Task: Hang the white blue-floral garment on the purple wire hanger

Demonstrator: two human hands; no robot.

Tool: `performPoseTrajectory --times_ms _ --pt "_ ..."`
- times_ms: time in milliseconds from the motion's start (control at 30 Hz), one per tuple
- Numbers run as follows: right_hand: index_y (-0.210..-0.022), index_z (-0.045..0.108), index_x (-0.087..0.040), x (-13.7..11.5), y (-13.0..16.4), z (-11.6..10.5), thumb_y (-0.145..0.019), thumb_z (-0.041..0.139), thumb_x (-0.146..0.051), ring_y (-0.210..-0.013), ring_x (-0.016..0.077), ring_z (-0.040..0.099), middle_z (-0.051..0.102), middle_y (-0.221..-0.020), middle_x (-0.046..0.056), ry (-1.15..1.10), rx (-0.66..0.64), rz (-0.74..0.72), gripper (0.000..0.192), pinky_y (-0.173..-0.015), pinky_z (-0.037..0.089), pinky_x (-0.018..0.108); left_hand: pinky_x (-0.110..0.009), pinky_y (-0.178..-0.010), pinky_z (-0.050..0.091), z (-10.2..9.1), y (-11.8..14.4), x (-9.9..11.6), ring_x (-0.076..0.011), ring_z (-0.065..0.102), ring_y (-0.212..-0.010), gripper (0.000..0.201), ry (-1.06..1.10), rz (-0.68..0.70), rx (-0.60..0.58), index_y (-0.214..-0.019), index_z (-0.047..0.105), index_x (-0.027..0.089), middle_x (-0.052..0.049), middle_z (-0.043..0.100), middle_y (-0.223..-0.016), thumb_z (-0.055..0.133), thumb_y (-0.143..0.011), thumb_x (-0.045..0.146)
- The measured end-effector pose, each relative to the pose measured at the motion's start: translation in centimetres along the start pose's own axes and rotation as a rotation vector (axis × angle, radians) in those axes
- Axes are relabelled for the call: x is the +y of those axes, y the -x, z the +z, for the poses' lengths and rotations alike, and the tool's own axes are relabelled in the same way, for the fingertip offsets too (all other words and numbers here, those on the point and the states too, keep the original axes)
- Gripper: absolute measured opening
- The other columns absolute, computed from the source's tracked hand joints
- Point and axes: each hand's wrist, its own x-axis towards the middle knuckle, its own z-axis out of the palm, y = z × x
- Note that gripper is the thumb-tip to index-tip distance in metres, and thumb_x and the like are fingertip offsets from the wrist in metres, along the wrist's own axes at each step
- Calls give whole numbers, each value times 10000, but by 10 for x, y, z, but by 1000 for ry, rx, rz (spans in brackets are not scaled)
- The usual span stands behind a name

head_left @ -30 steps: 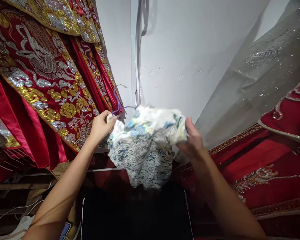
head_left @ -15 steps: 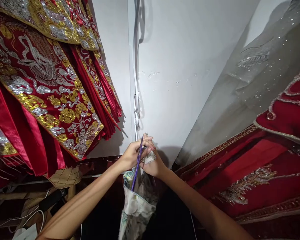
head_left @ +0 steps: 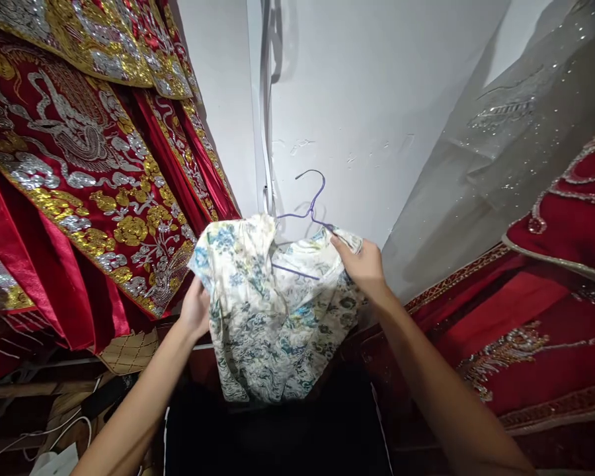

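A white floral shirt [head_left: 277, 324] with blue, green and grey print is spread between my hands. Its neckline faces up, around a purple wire hanger [head_left: 311, 213] whose hook points up and bends left. Part of the hanger's lower bar shows inside the neck opening. My right hand [head_left: 364, 264] grips the shirt's right shoulder beside the collar, thumb on the near side, close to the hanger's right arm. On the other side, my left hand [head_left: 196, 307] holds up the left shoulder and sleeve from behind; the cloth hides most of its fingers.
Red garments with gold and silver sequins [head_left: 129, 225] hang at left. A sheer beaded veil [head_left: 480, 158] and red beaded clothing [head_left: 540, 317] are at right. Ahead stands a white panel [head_left: 367, 86] with a metal strip [head_left: 265, 132]. A white cable [head_left: 74, 423] lies lower left.
My hands were together near the middle, with the hanger between them and the shirt bunched below. They have moved apart, the shirt is raised and spread, and the hanger sits at its neckline.
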Motion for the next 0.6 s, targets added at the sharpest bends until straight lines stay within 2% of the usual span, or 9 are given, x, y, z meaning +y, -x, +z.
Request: performPoseTrajectory --times_ms 67,100,200,267,333,433,600 --pt "-722 667 -144 -10 -16 0 -825 611 -582 -670 215 580 627 -654 47 67 -58 -1 453 -604 413 286 -509 -1078 444 -14 6 -6 -359 551 -1299 714 37 -60 -29 -1161 693 147 -136 724 -1173 545 -816 755" --pt "-702 656 -151 -16 -21 1 -826 608 -581 -650 206 571 623 -646 44 96 -92 -5 450 -599 402 283 -482 -1076 449 -18 9 -11 -346 566 -1283 710 32 -75 -29 -1195 678 155 -133 717 -1192 601 -793 734" --pt "-664 617 -168 -34 -22 11 -837 587 -572 -610 179 536 607 -631 27 142 -169 -28 440 -593 374 274 -393 -1051 457 -26 17 -29 -306 613 -1220 639 -85 -30 35 -1224 658 173 -104 719 -1195 829 -700 497" --pt "-652 598 -174 -41 -16 15 -847 568 -571 -602 170 514 593 -626 20 153 -171 -35 444 -588 358 271 -354 -1007 477 -27 23 -42 -286 645 -1162 587 -122 -5 96 -1189 672 162 -94 734 -1149 857 -688 405" --pt "-644 591 -175 -44 -11 16 -850 557 -575 -599 166 497 578 -621 17 175 -138 -30 451 -582 341 270 -341 -945 508 -26 31 -55 -271 683 -1073 537 -68 -32 144 -1156 686 150 -93 750 -1084 839 -709 407" --pt "-651 601 -176 -43 -13 13 -845 562 -586 -603 170 490 570 -614 19 231 -85 -26 455 -581 317 272 -340 -889 533 -20 39 -67 -252 717 -958 527 32 -102 141 -1152 688 142 -99 760 -1026 833 -714 398" --pt "-666 634 -165 -54 -30 15 -850 571 -579 -588 164 480 559 -592 20 262 -73 -79 457 -572 296 267 -300 -893 524 -2 43 -69 -225 707 -996 479 36 -76 107 -1151 690 157 -99 743 -1115 824 -738 360"
